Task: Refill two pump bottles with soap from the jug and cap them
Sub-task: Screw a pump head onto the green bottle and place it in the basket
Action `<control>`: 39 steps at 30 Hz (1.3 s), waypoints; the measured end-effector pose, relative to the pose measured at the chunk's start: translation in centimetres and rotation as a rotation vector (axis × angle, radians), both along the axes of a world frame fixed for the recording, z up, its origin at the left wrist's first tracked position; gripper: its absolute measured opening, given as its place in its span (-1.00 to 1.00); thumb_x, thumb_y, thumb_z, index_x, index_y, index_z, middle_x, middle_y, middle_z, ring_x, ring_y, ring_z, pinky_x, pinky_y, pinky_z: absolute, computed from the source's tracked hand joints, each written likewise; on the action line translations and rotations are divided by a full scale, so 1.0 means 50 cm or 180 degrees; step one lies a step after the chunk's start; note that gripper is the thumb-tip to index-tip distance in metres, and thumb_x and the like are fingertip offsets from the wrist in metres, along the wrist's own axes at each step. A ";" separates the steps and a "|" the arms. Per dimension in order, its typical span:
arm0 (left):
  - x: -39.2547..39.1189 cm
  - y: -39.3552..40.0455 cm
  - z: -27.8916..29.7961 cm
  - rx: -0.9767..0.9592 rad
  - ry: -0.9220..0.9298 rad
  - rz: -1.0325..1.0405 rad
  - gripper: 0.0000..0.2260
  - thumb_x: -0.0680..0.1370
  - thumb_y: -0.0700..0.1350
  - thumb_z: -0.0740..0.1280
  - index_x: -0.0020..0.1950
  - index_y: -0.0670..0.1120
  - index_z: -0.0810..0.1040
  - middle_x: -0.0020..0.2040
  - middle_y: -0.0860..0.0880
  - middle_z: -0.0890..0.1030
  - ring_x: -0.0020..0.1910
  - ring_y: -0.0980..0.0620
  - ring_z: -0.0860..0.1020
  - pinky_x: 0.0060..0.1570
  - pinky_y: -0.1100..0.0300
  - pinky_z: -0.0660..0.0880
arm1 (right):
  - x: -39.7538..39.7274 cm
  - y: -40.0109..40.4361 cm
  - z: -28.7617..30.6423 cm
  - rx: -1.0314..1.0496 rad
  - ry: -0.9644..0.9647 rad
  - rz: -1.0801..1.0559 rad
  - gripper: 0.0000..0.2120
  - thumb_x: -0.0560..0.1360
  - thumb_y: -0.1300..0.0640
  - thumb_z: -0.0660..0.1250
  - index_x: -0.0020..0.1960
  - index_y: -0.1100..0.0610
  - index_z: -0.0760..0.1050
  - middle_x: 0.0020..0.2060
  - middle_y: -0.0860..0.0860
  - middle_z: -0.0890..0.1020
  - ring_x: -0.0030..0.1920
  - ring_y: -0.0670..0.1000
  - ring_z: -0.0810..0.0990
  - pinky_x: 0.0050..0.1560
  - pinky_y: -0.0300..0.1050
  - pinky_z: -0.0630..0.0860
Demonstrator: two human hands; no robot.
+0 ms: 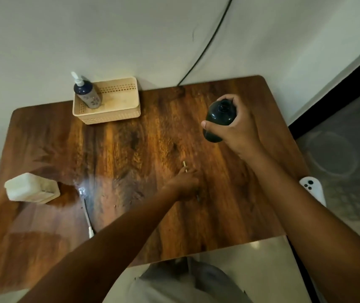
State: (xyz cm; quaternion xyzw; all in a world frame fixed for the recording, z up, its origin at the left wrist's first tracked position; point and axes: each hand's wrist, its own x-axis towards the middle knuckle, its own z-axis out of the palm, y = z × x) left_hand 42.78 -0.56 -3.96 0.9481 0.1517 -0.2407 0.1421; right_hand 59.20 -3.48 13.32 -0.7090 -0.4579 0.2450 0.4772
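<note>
Wooden table (131, 149) bears two bottles: capped one (87, 94) in basket (118, 110), uncapped one (219, 119) gripped by right-hand fingers (229, 99).

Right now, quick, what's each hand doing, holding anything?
Left hand: resting on the table, fingers closed on a small stick-like thing.
Right hand: closed around the uncapped dark bottle.

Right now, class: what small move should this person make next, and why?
Probably set the dark bottle upright on the table: the right hand holds it with no pump on, and the left hand is closed on something small, perhaps the pump.
</note>
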 end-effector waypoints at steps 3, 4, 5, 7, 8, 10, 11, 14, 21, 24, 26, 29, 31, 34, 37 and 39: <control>-0.006 -0.017 -0.027 0.0088 0.0004 -0.0251 -0.65 0.64 -0.08 0.33 0.43 0.07 0.55 0.53 -0.06 0.37 0.56 -0.18 0.26 0.51 -0.30 0.23 | 0.025 -0.023 -0.013 -0.0058 0.0032 -0.0064 -0.39 0.29 0.04 0.67 0.23 0.03 0.46 0.13 -0.11 0.59 0.13 -0.17 0.56 0.08 -0.37 0.52; -0.010 -0.020 -0.035 0.0108 -0.0040 -0.0243 -0.67 0.65 -0.07 0.32 0.42 0.08 0.56 0.54 -0.05 0.37 0.57 -0.17 0.26 0.50 -0.28 0.26 | 0.031 -0.027 -0.017 -0.0071 0.0037 -0.0082 -0.39 0.29 0.04 0.67 0.23 0.03 0.46 0.12 -0.13 0.58 0.12 -0.21 0.56 0.08 -0.39 0.51; -0.014 -0.022 -0.045 0.0126 -0.0077 -0.0209 -0.67 0.65 -0.07 0.31 0.42 0.07 0.56 0.56 -0.05 0.35 0.58 -0.16 0.25 0.50 -0.26 0.27 | 0.036 -0.030 -0.019 -0.0080 0.0054 -0.0092 -0.39 0.29 0.04 0.67 0.24 0.03 0.46 0.12 -0.14 0.58 0.12 -0.25 0.55 0.07 -0.41 0.51; -0.018 -0.026 -0.056 0.0143 -0.0106 -0.0097 -0.66 0.66 -0.10 0.29 0.44 0.04 0.55 0.59 -0.06 0.33 0.62 -0.16 0.22 0.55 -0.24 0.23 | 0.041 -0.032 -0.024 -0.0088 0.0069 -0.0096 -0.39 0.29 0.03 0.67 0.24 0.00 0.46 0.12 -0.14 0.58 0.14 -0.21 0.55 0.07 -0.39 0.51; -0.017 -0.026 -0.057 0.0152 -0.0112 -0.0030 -0.66 0.67 -0.11 0.28 0.45 0.03 0.54 0.59 -0.06 0.34 0.62 -0.16 0.22 0.57 -0.21 0.22 | 0.043 -0.031 -0.028 -0.0095 0.0075 -0.0088 -0.39 0.29 0.01 0.67 0.24 -0.01 0.46 0.14 -0.13 0.58 0.15 -0.16 0.56 0.08 -0.34 0.52; -0.014 -0.021 -0.042 0.0086 -0.0238 0.0315 -0.68 0.69 -0.10 0.27 0.44 -0.02 0.56 0.53 -0.08 0.43 0.57 -0.13 0.31 0.56 -0.10 0.26 | 0.042 -0.025 -0.030 -0.0108 0.0101 -0.0054 -0.38 0.29 0.01 0.67 0.24 -0.03 0.46 0.15 -0.11 0.58 0.17 -0.10 0.57 0.10 -0.28 0.52; -0.013 -0.012 -0.030 0.0012 -0.0383 0.0596 -0.69 0.69 -0.09 0.27 0.42 -0.05 0.57 0.47 -0.09 0.48 0.51 -0.12 0.38 0.50 -0.05 0.30 | 0.040 -0.020 -0.029 -0.0105 0.0121 -0.0028 -0.39 0.29 0.01 0.66 0.24 -0.02 0.45 0.15 -0.11 0.58 0.17 -0.09 0.57 0.11 -0.25 0.53; -0.032 0.040 0.033 -0.0411 -0.1093 0.1654 -0.73 0.66 -0.13 0.32 0.36 -0.06 0.61 0.36 -0.06 0.57 0.33 -0.07 0.55 0.36 0.03 0.46 | 0.029 0.005 -0.012 -0.0108 0.0173 0.0127 -0.38 0.29 -0.02 0.65 0.24 -0.03 0.45 0.16 -0.07 0.58 0.18 -0.03 0.58 0.19 -0.07 0.58; -0.148 0.200 0.323 -0.0247 -0.2953 0.3080 -0.74 0.55 -0.17 0.51 0.24 -0.11 0.69 0.09 0.02 0.69 -0.02 0.14 0.62 0.07 0.16 0.61 | -0.066 0.123 0.088 0.0037 0.0204 0.0693 -0.36 0.29 -0.12 0.64 0.26 -0.07 0.43 0.17 -0.05 0.58 0.21 0.06 0.58 0.14 -0.13 0.58; -0.215 0.250 0.470 0.0126 -0.3418 0.3408 -0.70 0.55 -0.13 0.51 0.28 -0.14 0.68 0.17 -0.03 0.71 0.01 0.11 0.65 0.03 0.34 0.59 | -0.134 0.177 0.155 0.0195 0.0006 0.0928 -0.38 0.32 -0.08 0.64 0.28 -0.06 0.44 0.16 -0.11 0.57 0.17 -0.01 0.55 0.06 -0.26 0.53; -0.258 0.267 0.567 0.0322 -0.3742 0.3539 -0.70 0.55 -0.12 0.52 0.27 -0.13 0.69 0.18 -0.04 0.72 0.04 0.06 0.68 0.06 0.15 0.66 | -0.183 0.207 0.195 0.0279 -0.0055 0.1128 -0.38 0.32 -0.10 0.64 0.28 -0.09 0.45 0.18 -0.13 0.57 0.18 -0.04 0.54 0.12 -0.20 0.54; -0.309 0.269 0.703 0.0469 -0.4249 0.3556 -0.74 0.56 -0.16 0.51 0.24 -0.16 0.70 0.10 -0.07 0.74 0.01 -0.02 0.72 0.01 -0.01 0.71 | -0.253 0.241 0.241 0.0325 -0.0073 0.1423 -0.38 0.35 -0.07 0.63 0.32 -0.08 0.44 0.24 -0.12 0.55 0.22 -0.07 0.50 0.12 -0.26 0.46; -0.336 0.260 0.782 0.0564 -0.4527 0.3557 -0.74 0.57 -0.18 0.50 0.25 -0.20 0.69 0.08 -0.08 0.74 -0.01 -0.01 0.73 -0.01 0.03 0.71 | -0.298 0.254 0.268 0.0368 -0.0073 0.1609 -0.39 0.36 -0.09 0.62 0.32 -0.10 0.43 0.23 -0.15 0.53 0.20 -0.08 0.49 0.03 -0.35 0.43; -0.364 0.248 0.877 0.0596 -0.4950 0.3486 -0.74 0.57 -0.19 0.50 0.23 -0.24 0.69 0.01 -0.05 0.73 -0.08 0.01 0.73 -0.06 0.04 0.72 | -0.351 0.261 0.293 0.0448 -0.0034 0.1880 -0.43 0.37 -0.08 0.61 0.28 -0.14 0.43 0.17 -0.18 0.51 0.16 -0.09 0.50 -0.09 -0.45 0.41; -0.383 0.237 0.937 0.0650 -0.5210 0.3418 -0.77 0.56 -0.19 0.51 0.18 -0.24 0.70 -0.08 -0.03 0.72 -0.14 0.05 0.71 -0.07 0.00 0.71 | -0.395 0.264 0.310 0.0528 -0.0036 0.2030 -0.44 0.36 -0.09 0.61 0.26 -0.15 0.44 0.16 -0.16 0.54 0.14 -0.05 0.54 -0.07 -0.40 0.47; -0.390 0.235 0.959 0.0676 -0.5328 0.3407 -0.77 0.55 -0.19 0.51 0.17 -0.25 0.70 -0.08 -0.03 0.72 -0.15 0.04 0.70 -0.06 -0.03 0.72 | -0.415 0.265 0.319 0.0550 -0.0062 0.2087 -0.42 0.36 -0.10 0.61 0.29 -0.13 0.45 0.20 -0.12 0.56 0.15 -0.03 0.54 0.01 -0.30 0.52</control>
